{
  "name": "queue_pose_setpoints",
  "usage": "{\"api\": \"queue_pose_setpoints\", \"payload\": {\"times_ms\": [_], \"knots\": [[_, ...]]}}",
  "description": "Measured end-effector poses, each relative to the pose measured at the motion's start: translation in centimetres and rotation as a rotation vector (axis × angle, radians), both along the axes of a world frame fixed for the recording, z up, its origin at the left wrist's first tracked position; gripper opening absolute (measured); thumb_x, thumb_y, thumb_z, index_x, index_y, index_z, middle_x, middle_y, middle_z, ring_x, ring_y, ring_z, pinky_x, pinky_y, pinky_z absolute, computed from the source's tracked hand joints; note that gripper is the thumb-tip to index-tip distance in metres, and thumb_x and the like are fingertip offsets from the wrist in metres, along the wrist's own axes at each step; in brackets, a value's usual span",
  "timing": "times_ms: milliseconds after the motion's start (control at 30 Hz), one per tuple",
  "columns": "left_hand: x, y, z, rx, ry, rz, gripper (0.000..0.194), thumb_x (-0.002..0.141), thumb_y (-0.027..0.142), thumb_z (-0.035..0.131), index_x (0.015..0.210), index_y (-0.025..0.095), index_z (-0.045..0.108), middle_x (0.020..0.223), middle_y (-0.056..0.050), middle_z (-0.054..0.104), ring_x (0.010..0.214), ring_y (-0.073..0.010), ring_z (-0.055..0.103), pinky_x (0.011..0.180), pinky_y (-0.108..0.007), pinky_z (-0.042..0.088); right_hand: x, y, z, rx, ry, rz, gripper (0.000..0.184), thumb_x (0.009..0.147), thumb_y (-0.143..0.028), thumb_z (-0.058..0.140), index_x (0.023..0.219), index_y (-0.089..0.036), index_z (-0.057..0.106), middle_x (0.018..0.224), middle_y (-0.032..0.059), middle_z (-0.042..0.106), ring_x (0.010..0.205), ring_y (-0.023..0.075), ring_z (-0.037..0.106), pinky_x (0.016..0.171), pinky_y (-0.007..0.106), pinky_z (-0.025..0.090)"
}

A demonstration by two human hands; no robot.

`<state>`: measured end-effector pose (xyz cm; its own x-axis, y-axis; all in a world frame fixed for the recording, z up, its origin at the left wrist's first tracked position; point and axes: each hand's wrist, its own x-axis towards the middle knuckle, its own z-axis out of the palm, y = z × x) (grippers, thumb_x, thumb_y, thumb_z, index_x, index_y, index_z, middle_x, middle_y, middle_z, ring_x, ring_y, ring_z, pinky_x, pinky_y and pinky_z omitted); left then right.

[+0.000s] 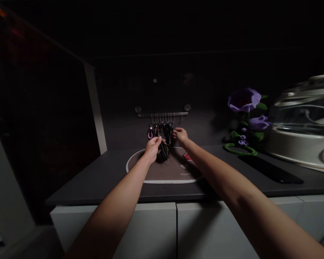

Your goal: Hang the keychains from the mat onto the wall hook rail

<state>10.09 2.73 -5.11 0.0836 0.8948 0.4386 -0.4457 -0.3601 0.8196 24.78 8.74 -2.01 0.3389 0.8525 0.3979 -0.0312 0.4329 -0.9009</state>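
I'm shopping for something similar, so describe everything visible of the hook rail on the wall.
The hook rail is slim, straight and clear, apparently plastic, roughly level against the dark wall. A clear round disc sits near each end. Small hooks line it, most toward the middle, holding dark trinkets or keys and a pink loop. Neither hand touches the bar.

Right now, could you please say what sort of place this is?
Probably a home, perhaps its kitchen: white cabinet fronts under a dark grey countertop, a clear rail hung with small, mostly dark keyrings, and a rounded cream appliance with a transparent upper part.
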Motion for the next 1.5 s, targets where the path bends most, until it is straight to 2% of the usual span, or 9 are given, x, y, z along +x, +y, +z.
{"api": "queue_pose_setpoints", "payload": {"times_ms": [67, 133, 333, 533, 767, 933, 1133, 1300, 1500], "knots": [[0.0, 0.0, 0.0, -0.002, -0.003, 0.008, 0.037, 0.057, 0.044, 0.070, 0.071, 0.013, 0.058, 0.064, 0.000, 0.058, 0.058, -0.0092, 0.051, 0.061, -0.023, 0.040, -0.1, -0.9, -0.4, -0.055, -0.012, -0.066, 0.025, 0.062, -0.015, 0.058, 0.085, -0.018, 0.050, 0.079, 0.0012, 0.056, 0.065, 0.0094, 0.052, 0.060, 0.024, 0.044], [0.0, 0.2, 0.0, 0.000, 0.004, 0.025, 0.034, 0.058, 0.043, 0.070, 0.071, 0.013, 0.058, 0.062, 0.001, 0.057, 0.058, -0.0084, 0.050, 0.062, -0.022, 0.039, -0.3, -2.1, -0.8, -0.058, -0.054, -0.072, 0.028, 0.061, -0.017, 0.059, 0.088, -0.018, 0.052, 0.087, 0.0029, 0.057, 0.073, 0.0104, 0.053, 0.065, 0.024, 0.043], [-0.3, 0.8, -0.1, 0.076, 0.032, 0.108, 0.033, 0.060, 0.043, 0.069, 0.072, 0.013, 0.060, 0.065, 0.002, 0.058, 0.062, -0.0078, 0.049, 0.065, -0.020, 0.036, -1.4, -6.6, -1.7, 0.033, -0.189, 0.224, 0.021, 0.065, -0.029, 0.060, 0.080, -0.015, 0.058, 0.075, 0.0014, 0.058, 0.065, 0.0096, 0.050, 0.065, 0.026, 0.042], [-0.6, 0.5, 0.2, 0.049, 0.006, 0.101, 0.029, 0.060, 0.041, 0.069, 0.071, 0.015, 0.060, 0.062, 0.004, 0.055, 0.059, -0.0064, 0.048, 0.061, -0.018, 0.036, -2.1, -9.1, -1.9, 0.148, -0.321, 0.342, 0.020, 0.063, -0.030, 0.065, 0.077, -0.016, 0.060, 0.076, 0.0006, 0.060, 0.071, 0.0107, 0.053, 0.072, 0.026, 0.043], [-0.6, -0.2, 0.5, 0.041, -0.002, 0.050, 0.032, 0.055, 0.040, 0.073, 0.070, 0.014, 0.062, 0.065, 0.001, 0.060, 0.062, -0.0081, 0.052, 0.065, -0.020, 0.040, -2.1, -8.6, -2.1, 0.272, -0.506, 0.247, 0.021, 0.068, -0.033, 0.062, 0.083, -0.018, 0.063, 0.085, 0.0032, 0.062, 0.080, 0.0135, 0.055, 0.078, 0.028, 0.043], [-0.7, -0.4, 0.6, 0.009, -0.012, 0.004, 0.036, 0.052, 0.042, 0.074, 0.070, 0.013, 0.062, 0.063, 0.001, 0.060, 0.059, -0.0078, 0.052, 0.062, -0.021, 0.041, -1.5, -8.5, -2.2, 0.338, -0.643, 0.214, 0.023, 0.070, -0.034, 0.061, 0.087, -0.019, 0.063, 0.087, 0.0037, 0.062, 0.080, 0.0140, 0.056, 0.077, 0.028, 0.044], [-0.7, -0.7, 0.8, -0.041, -0.056, -0.061, 0.036, 0.053, 0.041, 0.074, 0.070, 0.013, 0.060, 0.062, 0.002, 0.058, 0.057, -0.0075, 0.052, 0.060, -0.021, 0.041, -1.5, -8.6, -2.1, 0.312, -0.588, 0.263, 0.023, 0.071, -0.038, 0.059, 0.082, -0.018, 0.062, 0.078, 0.0026, 0.061, 0.069, 0.0135, 0.055, 0.068, 0.027, 0.045], [-0.8, -1.1, 1.1, -0.074, -0.070, -0.093, 0.035, 0.054, 0.040, 0.074, 0.072, 0.014, 0.059, 0.062, 0.002, 0.058, 0.055, -0.0075, 0.052, 0.061, -0.023, 0.043, -1.4, -9.2, -1.5, 0.369, -0.614, 0.121, 0.016, 0.071, -0.035, 0.059, 0.071, -0.019, 0.062, 0.073, 0.0026, 0.059, 0.070, 0.0148, 0.052, 0.070, 0.027, 0.042], [-0.6, -1.1, 0.9, -0.058, -0.018, -0.108, 0.032, 0.056, 0.037, 0.074, 0.070, 0.012, 0.060, 0.066, -0.001, 0.061, 0.061, -0.0088, 0.055, 0.065, -0.024, 0.044, -1.2, -9.3, -0.9, 0.396, -0.598, 0.005, 0.019, 0.074, -0.038, 0.055, 0.070, -0.020, 0.059, 0.075, 0.0038, 0.058, 0.075, 0.0164, 0.050, 0.074, 0.027, 0.039]]}}
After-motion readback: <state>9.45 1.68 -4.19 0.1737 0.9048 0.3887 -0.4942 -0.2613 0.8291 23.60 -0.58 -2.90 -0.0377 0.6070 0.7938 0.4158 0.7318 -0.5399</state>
